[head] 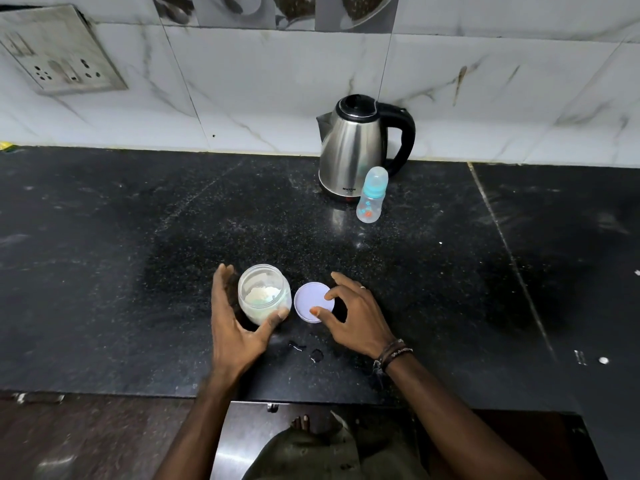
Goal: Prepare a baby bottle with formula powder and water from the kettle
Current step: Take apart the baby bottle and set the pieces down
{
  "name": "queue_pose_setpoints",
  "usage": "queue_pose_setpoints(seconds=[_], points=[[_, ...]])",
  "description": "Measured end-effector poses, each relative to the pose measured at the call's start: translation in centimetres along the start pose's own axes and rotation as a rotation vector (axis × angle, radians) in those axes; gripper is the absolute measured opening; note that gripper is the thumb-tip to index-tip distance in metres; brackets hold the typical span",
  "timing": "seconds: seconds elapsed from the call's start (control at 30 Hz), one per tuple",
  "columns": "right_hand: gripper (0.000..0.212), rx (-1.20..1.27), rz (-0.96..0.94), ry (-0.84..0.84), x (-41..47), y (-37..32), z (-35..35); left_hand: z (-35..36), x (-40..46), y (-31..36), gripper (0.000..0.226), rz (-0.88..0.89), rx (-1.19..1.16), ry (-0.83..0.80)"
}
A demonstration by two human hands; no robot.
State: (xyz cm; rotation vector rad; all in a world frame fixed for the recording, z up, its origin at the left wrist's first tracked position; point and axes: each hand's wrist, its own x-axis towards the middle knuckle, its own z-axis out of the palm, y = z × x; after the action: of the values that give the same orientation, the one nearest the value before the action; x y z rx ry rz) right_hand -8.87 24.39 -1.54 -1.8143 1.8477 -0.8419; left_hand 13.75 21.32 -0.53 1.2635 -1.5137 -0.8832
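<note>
socket plate (pixel 59 50) blurred, cut by left edge; kettle (pixel 349 150) base partly hidden behind baby bottle (pixel 372 195)

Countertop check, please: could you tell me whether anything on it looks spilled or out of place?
Yes: a few small drops of liquid sit on the black countertop, just in front of the lid and the open formula jar. Otherwise the kettle and the capped baby bottle stand upright.
</note>
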Motion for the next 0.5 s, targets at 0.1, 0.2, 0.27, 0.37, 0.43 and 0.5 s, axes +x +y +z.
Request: queue_pose_setpoints(seconds=[0.1,0.2,0.27,0.37,0.43,0.5], points=[[0.043,0.046,-0.021,0.111,-0.1,0.3,-0.4,0.7,-0.1,2.7,0.11,0.152,0.034,0.129],[0.039,0.085,-0.033,0.185,-0.1,0.5,-1.4,1.7,0.4,5.3,0.103,0.282,0.044,0.192],[0.036,0.105,-0.045,0.243,-0.1,0.6,-2.1,2.9,0.6,6.8,0.096,0.352,0.033,0.199],[0.032,0.118,-0.063,0.335,0.3,1.0,-3.2,5.4,1.1,8.4,0.085,0.377,-0.051,0.162],[0.029,0.115,-0.072,0.385,0.6,1.7,-3.9,7.5,1.7,9.0,0.081,0.32,-0.139,0.121],[0.023,0.116,-0.053,0.412,1.2,2.6,-4.4,9.5,2.6,9.4,0.078,0.24,-0.188,0.093]])
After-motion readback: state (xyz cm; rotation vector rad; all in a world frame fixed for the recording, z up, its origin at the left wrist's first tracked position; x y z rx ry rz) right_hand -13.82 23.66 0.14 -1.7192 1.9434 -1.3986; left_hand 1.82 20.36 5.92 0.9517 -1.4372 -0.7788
